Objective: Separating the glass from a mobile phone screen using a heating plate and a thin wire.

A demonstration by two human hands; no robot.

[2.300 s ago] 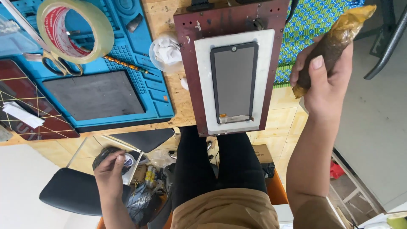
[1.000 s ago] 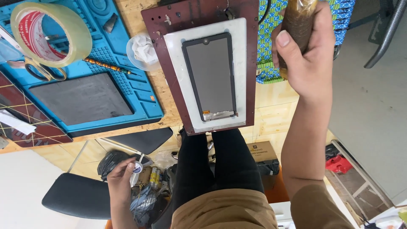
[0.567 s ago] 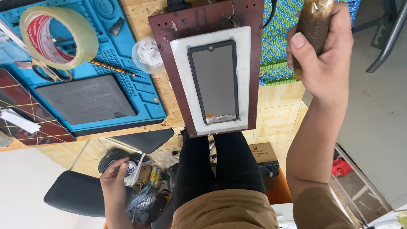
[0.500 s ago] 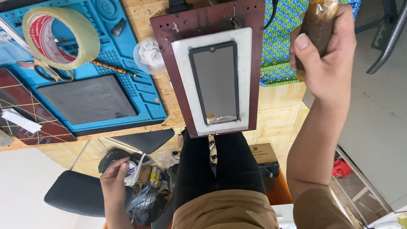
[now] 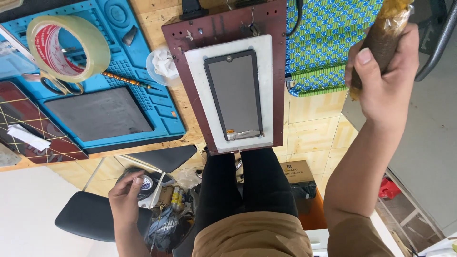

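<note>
My right hand is raised at the right and grips a brown bundle wrapped in clear film. My left hand is down beside the chair, its fingertips on a small round dark object with a white centre. Between the hands, a phone screen panel lies on a white pad atop a dark red plate at the wooden bench edge.
A blue work mat holds a roll of clear tape, scissors and a thin tool. A cup with white wipes stands beside the plate. Green patterned cloth lies right. Clutter and a cardboard box sit on the floor.
My right hand with the wrapped bundle has stayed raised at the right. My left hand has stayed low by the clutter, fingers moving onto the small round object.
</note>
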